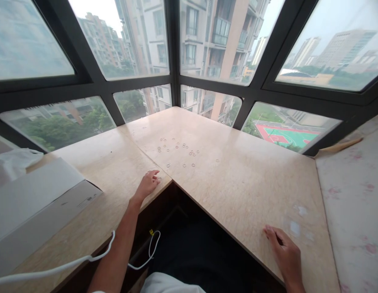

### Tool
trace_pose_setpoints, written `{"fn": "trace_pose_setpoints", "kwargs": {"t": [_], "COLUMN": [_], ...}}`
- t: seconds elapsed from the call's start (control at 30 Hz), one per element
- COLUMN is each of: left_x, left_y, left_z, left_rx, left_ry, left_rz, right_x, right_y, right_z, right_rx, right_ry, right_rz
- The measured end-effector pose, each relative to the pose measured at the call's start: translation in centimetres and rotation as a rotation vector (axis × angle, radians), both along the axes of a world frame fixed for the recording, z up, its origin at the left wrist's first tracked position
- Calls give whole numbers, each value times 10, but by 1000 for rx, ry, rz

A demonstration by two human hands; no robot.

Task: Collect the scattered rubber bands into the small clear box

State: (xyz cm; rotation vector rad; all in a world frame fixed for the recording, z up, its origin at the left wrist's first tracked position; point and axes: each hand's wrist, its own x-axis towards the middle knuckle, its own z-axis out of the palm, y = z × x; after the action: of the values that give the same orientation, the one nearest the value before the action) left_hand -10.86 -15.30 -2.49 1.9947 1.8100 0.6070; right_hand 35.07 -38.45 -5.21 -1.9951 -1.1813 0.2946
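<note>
Several small thin rings (184,165) lie scattered on the pale stone counter (237,183), mostly beyond its inner corner. My left hand (148,183) rests at the counter's edge, left of that corner, with its fingers apart; a ring shows on one finger and what looks like another small ring is by the fingertips. At the right, my right hand (282,248) is curled above the counter with thumb and forefinger close together; anything between them is too small to make out. Beside it lies a clear plastic bag (295,228).
A white box (39,203) stands at the left, with a crumpled plastic bag (18,160) behind it. A white cable (55,267) crosses the lower left. Windows border the counter's back, and a floral-covered surface (356,195) rises at the right.
</note>
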Motion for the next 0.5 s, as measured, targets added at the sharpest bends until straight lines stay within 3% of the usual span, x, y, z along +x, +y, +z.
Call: {"fn": "trace_pose_setpoints", "kwargs": {"t": [0.07,0.23,0.37,0.5], "left_x": [-4,8,47,82], "left_y": [2,12,35,76], "left_z": [-3,-21,-39,-45], "left_rx": [96,197,162,168], "left_ry": [1,277,326,241], "left_rz": [81,316,238,154], "right_x": [0,0,0,5], "right_y": [0,0,0,-1], "right_z": [0,3,2,-5], "right_rx": [-7,-45,-60,-94], "right_ry": [2,3,7,10], "right_rz": [-3,-12,-22,-45]}}
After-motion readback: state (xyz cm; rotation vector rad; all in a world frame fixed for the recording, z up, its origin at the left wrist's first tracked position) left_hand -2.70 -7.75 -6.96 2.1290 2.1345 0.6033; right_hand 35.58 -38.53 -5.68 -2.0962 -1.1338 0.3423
